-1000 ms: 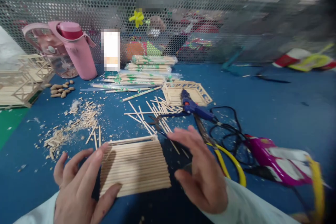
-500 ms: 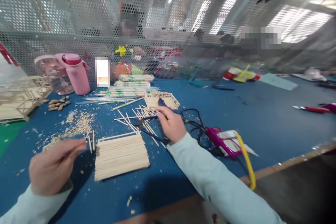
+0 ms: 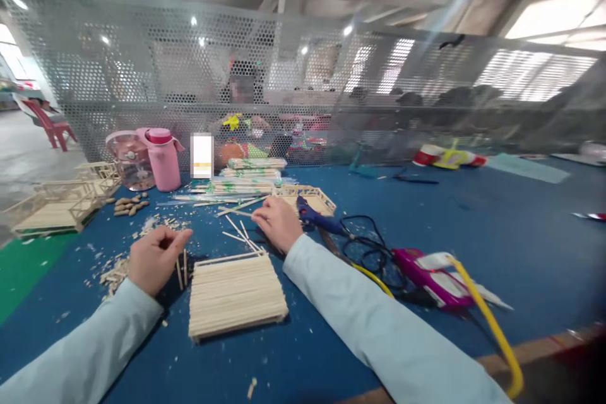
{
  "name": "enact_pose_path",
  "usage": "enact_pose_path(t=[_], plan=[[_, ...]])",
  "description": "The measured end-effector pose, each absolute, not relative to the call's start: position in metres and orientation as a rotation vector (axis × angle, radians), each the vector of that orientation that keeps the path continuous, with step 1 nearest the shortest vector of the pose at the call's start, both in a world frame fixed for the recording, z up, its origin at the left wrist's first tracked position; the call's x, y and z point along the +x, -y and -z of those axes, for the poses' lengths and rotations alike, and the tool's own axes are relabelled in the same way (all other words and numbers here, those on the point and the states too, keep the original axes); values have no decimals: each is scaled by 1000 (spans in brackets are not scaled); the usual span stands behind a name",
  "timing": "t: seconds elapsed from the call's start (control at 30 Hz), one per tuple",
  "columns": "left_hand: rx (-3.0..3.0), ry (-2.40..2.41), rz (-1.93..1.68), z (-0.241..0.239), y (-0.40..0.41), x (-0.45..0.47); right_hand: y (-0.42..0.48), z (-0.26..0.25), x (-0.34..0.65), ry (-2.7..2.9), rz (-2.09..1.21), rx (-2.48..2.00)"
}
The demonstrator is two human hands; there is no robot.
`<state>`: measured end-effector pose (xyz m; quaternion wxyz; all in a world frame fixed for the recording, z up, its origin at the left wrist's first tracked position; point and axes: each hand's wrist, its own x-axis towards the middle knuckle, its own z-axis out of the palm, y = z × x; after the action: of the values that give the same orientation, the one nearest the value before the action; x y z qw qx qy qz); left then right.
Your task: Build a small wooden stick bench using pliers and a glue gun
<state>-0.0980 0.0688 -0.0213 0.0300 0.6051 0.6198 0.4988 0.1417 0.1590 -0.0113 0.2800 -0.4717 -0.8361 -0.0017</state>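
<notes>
My left hand [image 3: 156, 259] hovers left of a flat panel of wooden sticks [image 3: 237, 297], thumb and fingers pinched together; whatever they hold, if anything, is too small to make out. Below its fingertips lie two short sticks [image 3: 182, 268]. My right hand [image 3: 279, 224] is over the loose wooden sticks [image 3: 243, 233] behind the panel, its fingers bent and drawn together. What is between those fingertips is hidden. Just right of this hand lies a blue glue gun [image 3: 317, 218], not touched by it. A small railed stick frame [image 3: 322, 201] stands behind.
Bagged stick bundles [image 3: 250, 173], a pink bottle [image 3: 163, 161] and a clear jug [image 3: 132, 161] stand at the back, with peanuts [image 3: 127, 205] in front. Finished stick models [image 3: 57, 205] are at left. A purple tool [image 3: 435, 278], black cable [image 3: 369, 246] and yellow tube [image 3: 492, 328] lie at right.
My right hand has moved left, away from the blue glue gun, to the loose sticks. My left hand has come up closer to the panel's far left corner. The camera view has tilted up.
</notes>
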Motion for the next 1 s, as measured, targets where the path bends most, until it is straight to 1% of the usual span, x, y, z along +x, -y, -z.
enact_pose_path(t=[0.07, 0.1, 0.13, 0.23, 0.3, 0.37, 0.43, 0.6, 0.77, 0.87, 1.0], plan=[[1875, -1909, -1581, 21, -69, -99, -154, 2, 143, 2093, 13, -1249], [1888, -1886, -1599, 20, -68, -98, -150, -3, 144, 2001, -60, -1220], [1900, -1856, -1612, 20, -68, -96, -146, -8, 144, 1902, -210, -1165], [1977, -1702, -1659, 20, -61, -85, -131, -20, 144, 1573, -932, -846], [2099, -1584, -1624, 19, -54, -77, -121, -24, 144, 1420, -1299, -648], [2219, -1511, -1555, 16, -46, -72, -113, -25, 142, 1356, -1478, -543], [2263, -1508, -1533, 12, -39, -70, -107, -24, 140, 1344, -1573, -492], [2168, -1594, -1668, 6, -28, -69, -99, -19, 134, 1377, -1669, -449], [2230, -1552, -1696, 3, -27, -76, -100, -23, 139, 1368, -1683, -468], [2336, -1492, -1675, 3, -30, -83, -109, -26, 159, 1436, -1542, -597], [2444, -1391, -1560, 8, -33, -83, -119, -23, 187, 1877, -1159, -864]])
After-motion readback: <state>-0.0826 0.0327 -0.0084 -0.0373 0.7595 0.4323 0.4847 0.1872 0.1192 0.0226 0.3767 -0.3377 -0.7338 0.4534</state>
